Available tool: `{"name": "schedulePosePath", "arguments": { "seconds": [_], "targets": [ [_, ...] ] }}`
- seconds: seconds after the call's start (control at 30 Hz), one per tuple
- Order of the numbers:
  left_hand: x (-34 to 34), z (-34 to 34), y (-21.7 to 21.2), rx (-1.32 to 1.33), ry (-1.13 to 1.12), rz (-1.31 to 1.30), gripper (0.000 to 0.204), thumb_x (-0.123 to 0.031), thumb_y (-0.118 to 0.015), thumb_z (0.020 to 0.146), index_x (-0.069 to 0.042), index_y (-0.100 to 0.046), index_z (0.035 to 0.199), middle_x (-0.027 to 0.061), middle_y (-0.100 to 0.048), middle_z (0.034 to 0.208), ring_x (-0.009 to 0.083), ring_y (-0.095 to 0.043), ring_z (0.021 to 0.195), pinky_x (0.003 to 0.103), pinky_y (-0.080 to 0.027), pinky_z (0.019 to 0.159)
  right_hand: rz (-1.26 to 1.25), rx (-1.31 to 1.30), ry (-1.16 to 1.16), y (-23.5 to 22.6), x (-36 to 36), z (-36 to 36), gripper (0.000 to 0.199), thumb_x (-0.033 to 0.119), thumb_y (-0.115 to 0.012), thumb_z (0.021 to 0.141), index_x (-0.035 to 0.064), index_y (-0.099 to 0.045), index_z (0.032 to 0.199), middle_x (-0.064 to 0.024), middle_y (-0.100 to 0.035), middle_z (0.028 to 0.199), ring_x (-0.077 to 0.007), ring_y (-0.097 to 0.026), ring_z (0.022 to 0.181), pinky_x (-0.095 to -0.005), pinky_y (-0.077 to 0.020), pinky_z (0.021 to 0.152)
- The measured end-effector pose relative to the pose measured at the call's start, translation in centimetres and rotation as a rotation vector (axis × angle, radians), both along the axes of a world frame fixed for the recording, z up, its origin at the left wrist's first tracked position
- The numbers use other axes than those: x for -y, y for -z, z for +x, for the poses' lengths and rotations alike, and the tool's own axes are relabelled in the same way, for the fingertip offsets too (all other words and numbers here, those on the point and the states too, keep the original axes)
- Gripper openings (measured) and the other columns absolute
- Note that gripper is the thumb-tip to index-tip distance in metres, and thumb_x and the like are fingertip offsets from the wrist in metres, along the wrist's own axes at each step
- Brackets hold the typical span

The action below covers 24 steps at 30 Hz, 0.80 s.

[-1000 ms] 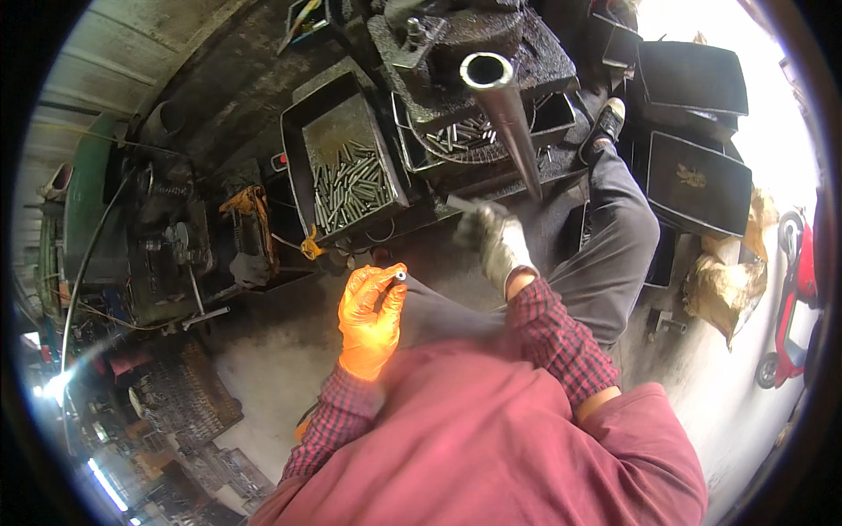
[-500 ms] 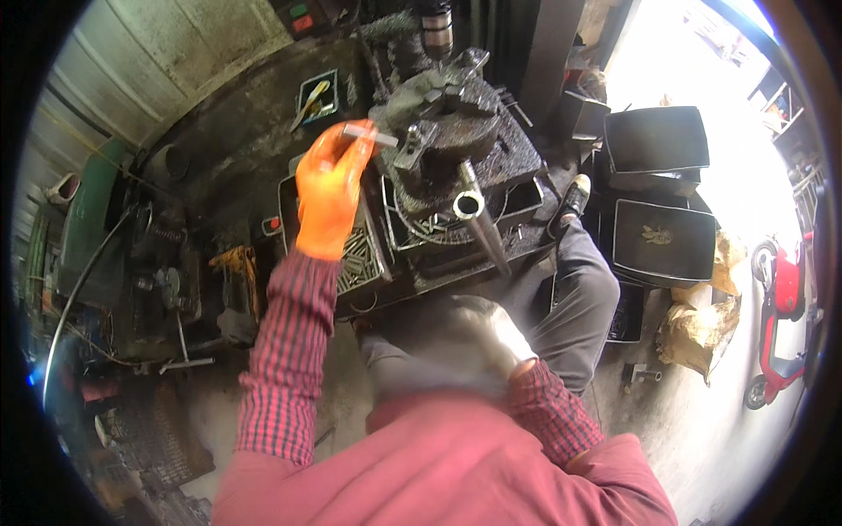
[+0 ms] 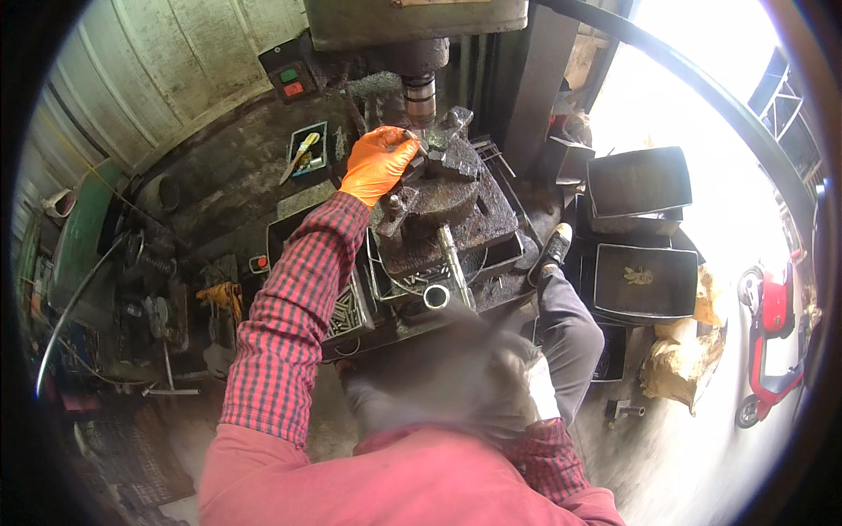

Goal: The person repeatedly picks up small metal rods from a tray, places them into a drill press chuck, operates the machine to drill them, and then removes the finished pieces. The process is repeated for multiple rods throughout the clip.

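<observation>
My left hand (image 3: 381, 162), in an orange glove, reaches to the jaws of a grimy machine vise (image 3: 443, 197). Its fingers are pinched around a small metal pin (image 3: 415, 138), mostly hidden by the glove, at the vise jaws. Just above is the chuck (image 3: 419, 98) of a drill press. Down by my lap, my right hand (image 3: 537, 386) shows a pale glove cuff; its fingers are lost in a dark motion blur. A bar handle (image 3: 455, 263) comes toward me from the vise, with a round tube end (image 3: 436, 296) beside it.
Metal pins (image 3: 349, 311) fill a tray left of the vise. A small box (image 3: 307, 149) holding a yellow-handled brush sits behind. Black bins (image 3: 645, 280) are stacked at right, near a red scooter (image 3: 772, 342). A switch box (image 3: 289, 81) is at the back.
My left hand has moved right and forward, bringing the pin to the vise jaws. My right hand is still blurred near my lap. The view has tilted up, showing more of the drill press.
</observation>
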<state>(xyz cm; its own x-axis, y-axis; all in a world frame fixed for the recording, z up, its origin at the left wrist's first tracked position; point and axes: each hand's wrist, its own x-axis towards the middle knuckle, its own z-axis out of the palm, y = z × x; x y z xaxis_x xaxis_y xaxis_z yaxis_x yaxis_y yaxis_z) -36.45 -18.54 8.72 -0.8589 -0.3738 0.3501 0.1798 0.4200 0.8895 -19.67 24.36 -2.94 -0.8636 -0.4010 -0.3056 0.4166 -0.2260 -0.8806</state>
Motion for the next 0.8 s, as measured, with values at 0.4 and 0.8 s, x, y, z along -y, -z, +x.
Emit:
{"name": "schedulePosePath", "arguments": {
  "seconds": [0.4, 0.8],
  "targets": [
    [-0.3, -0.3, -1.1, 0.150, 0.012, -0.062, 0.049, -0.039, -0.081, 0.094, 0.002, -0.078, 0.121, 0.0172, -0.079, 0.120, 0.0265, -0.076, 0.111, 0.037, -0.055, 0.099, 1.007, -0.667, -0.075, 7.8, 6.8, -5.1, 0.064, 0.030, -0.092, 0.082, 0.0089, -0.069, 0.138, -0.0198, -0.071, 0.135, -0.0393, -0.067, 0.127, -0.0451, -0.0528, 0.111],
    [-1.1, 0.6, -2.6, 0.178, 0.026, -0.195, 0.037, -0.031, -0.081, 0.097, 0.002, -0.079, 0.113, 0.0082, -0.081, 0.102, 0.0152, -0.073, 0.093, 0.032, -0.055, 0.086, 0.147, -0.822, 0.079, -17.6, 10.2, -0.3, 0.082, 0.013, -0.085, 0.088, 0.0032, -0.045, 0.159, -0.0232, -0.058, 0.151, -0.0339, -0.060, 0.137, -0.0463, -0.0518, 0.114]
  ]
}}
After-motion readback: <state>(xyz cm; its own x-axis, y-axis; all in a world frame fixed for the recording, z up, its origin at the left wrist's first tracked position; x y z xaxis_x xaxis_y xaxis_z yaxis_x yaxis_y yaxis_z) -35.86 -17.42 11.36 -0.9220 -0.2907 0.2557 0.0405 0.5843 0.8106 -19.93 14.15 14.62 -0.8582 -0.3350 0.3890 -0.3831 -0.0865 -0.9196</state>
